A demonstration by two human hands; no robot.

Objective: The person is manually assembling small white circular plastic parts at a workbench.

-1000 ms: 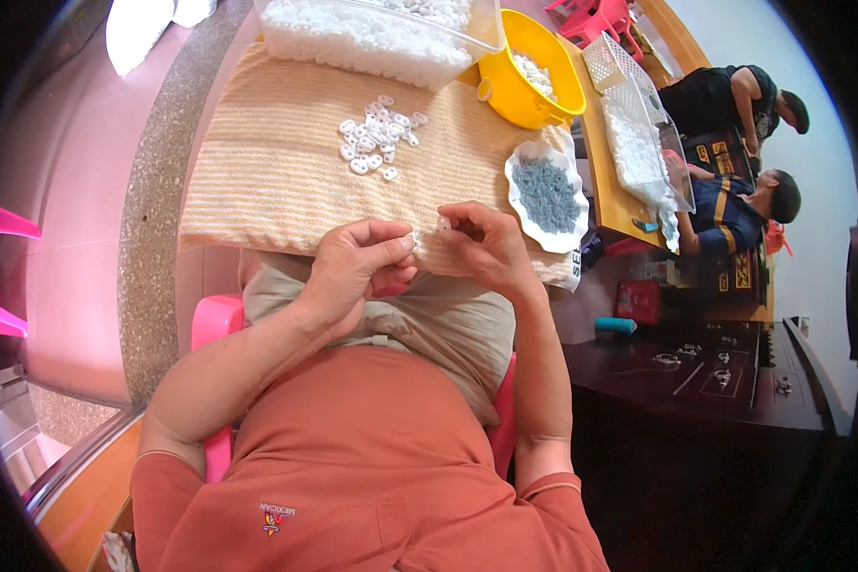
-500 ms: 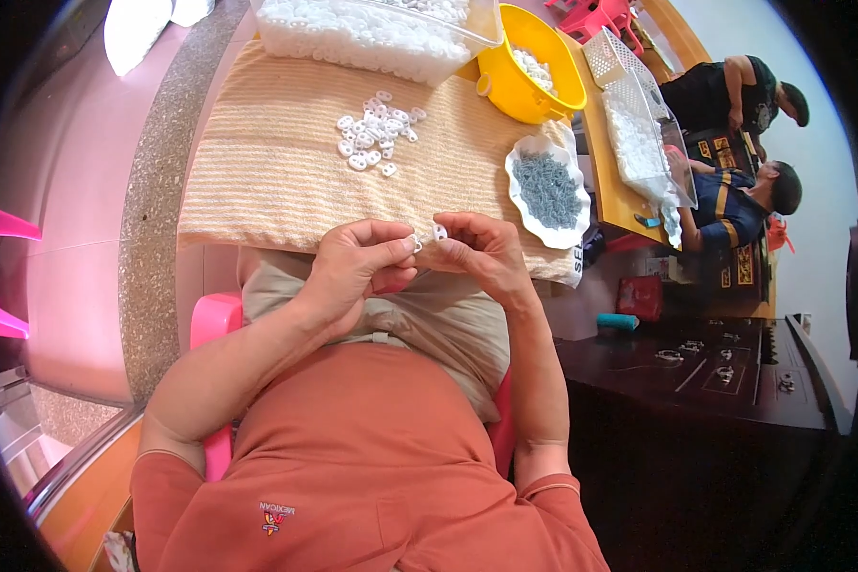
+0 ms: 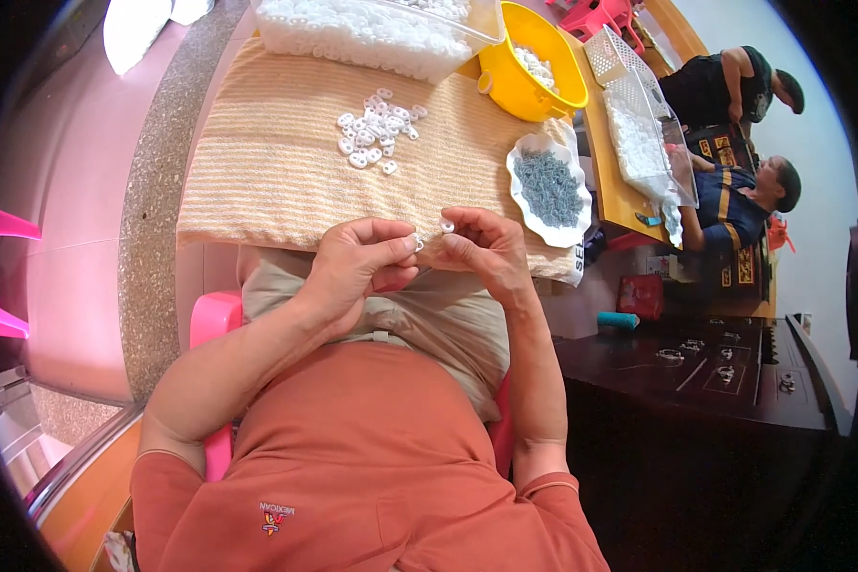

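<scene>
Over the near edge of the cloth-covered table, my left hand (image 3: 364, 255) pinches a small white plastic piece (image 3: 418, 243) between thumb and fingertips. My right hand (image 3: 489, 253), a little to its right, grips another small white plastic piece (image 3: 448, 226) by its fingertips. A narrow gap separates the two pieces. Farther back on the striped cloth (image 3: 267, 153) lies a loose pile of white two-holed plastic pieces (image 3: 379, 129). To the right of my hands stands a white scalloped dish (image 3: 574, 234) full of small dark grey parts (image 3: 548, 189), too fine to name.
A clear bin (image 3: 476, 43) heaped with white pieces stands at the back, beside a yellow basin (image 3: 567, 71) holding more. At the right, two people (image 3: 734, 205) sit by another table (image 3: 596, 133) with a clear tub (image 3: 639, 143). A pink stool (image 3: 4, 272) is at far left.
My right hand has shifted slightly right and up with its white piece, which has turned, widening the gap to my left hand. The left hand stays almost still.
</scene>
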